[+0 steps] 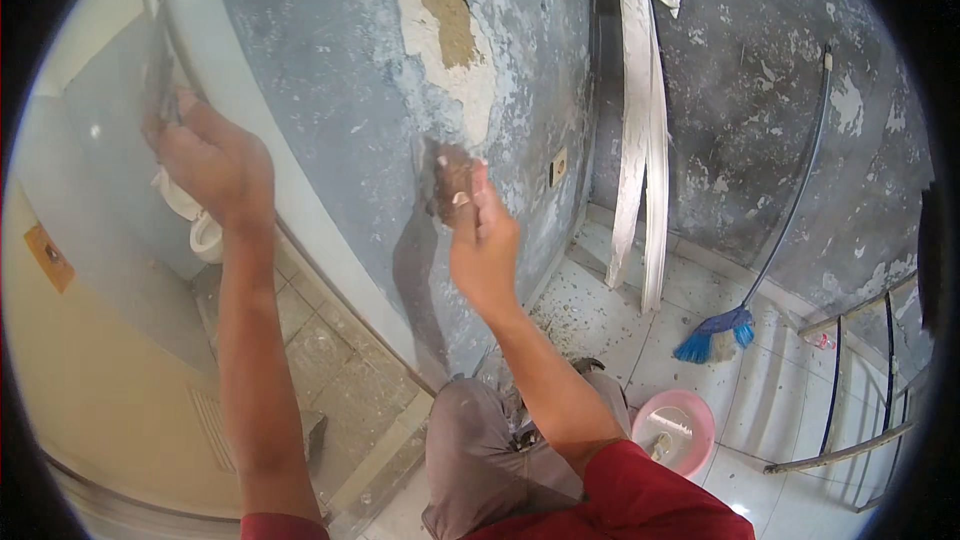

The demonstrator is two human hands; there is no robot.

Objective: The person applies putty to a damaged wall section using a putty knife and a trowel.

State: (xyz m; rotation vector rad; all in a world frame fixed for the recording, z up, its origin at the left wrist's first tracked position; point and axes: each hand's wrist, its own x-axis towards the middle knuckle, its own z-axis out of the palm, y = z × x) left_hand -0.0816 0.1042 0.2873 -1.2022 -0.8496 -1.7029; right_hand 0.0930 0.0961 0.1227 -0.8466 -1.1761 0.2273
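My right hand [485, 250] is closed on a putty knife [452, 185], its broad, dirty blade against the grey wall [330, 110]. A pale dab shows on that blade. Above it, the wall has a damaged patch [445, 15] with bare tan material edged in white filler. My left hand [220, 160] is raised at the left, in front of the doorway, with its fingers closed. A thin grey, blade-like thing [160, 65] sticks up from it, too smeared by motion to name.
A pink basin [675, 432] with whitish stuff inside stands by my right knee. Crumbs [575, 325] lie on the tiles. White strips [640, 130] lean in the corner near a wall socket [558, 166]. A blue broom [720, 330] and a metal-and-wood frame [840, 455] stand right.
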